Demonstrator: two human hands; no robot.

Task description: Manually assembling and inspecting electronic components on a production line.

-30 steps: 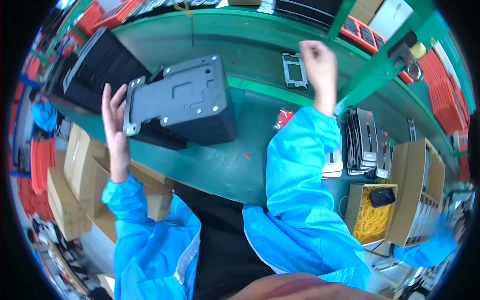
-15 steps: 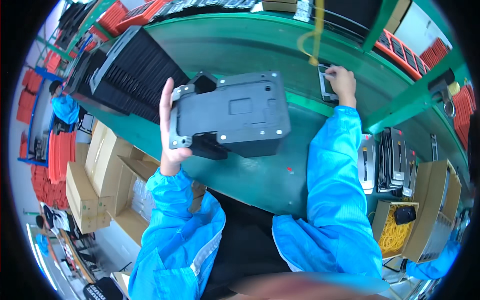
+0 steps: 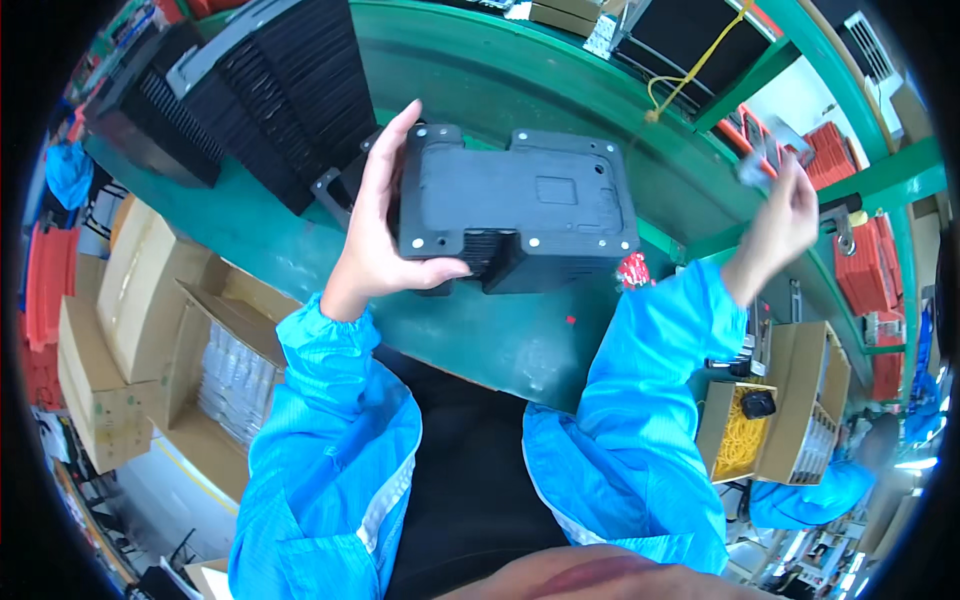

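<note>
A short stack of black plastic trays [image 3: 515, 195], its top one with small silver dots at the corners and a shallow square recess, sits at the middle of the green bench [image 3: 480, 340]. My left hand [image 3: 380, 220] grips its left end, thumb on the near side and fingers along the far side. Up at the right, my right hand [image 3: 785, 225] is raised with its fingertips pinched together. Something pale and greyish [image 3: 757, 168] is smeared by motion at those fingertips; its kind cannot be made out.
Tall stacks of black trays [image 3: 285, 90] stand at the back left. Cardboard cartons [image 3: 225, 370] sit left of the bench. At right are a box of yellow cords [image 3: 742, 430] and green frame posts [image 3: 840, 205]. A red-and-white bundle [image 3: 633, 270] lies by my right sleeve.
My right hand has left the thin framed piece on the bench and moved right, up from the surface. The tray stack and my left hand sit further right in view; the view has shifted.
</note>
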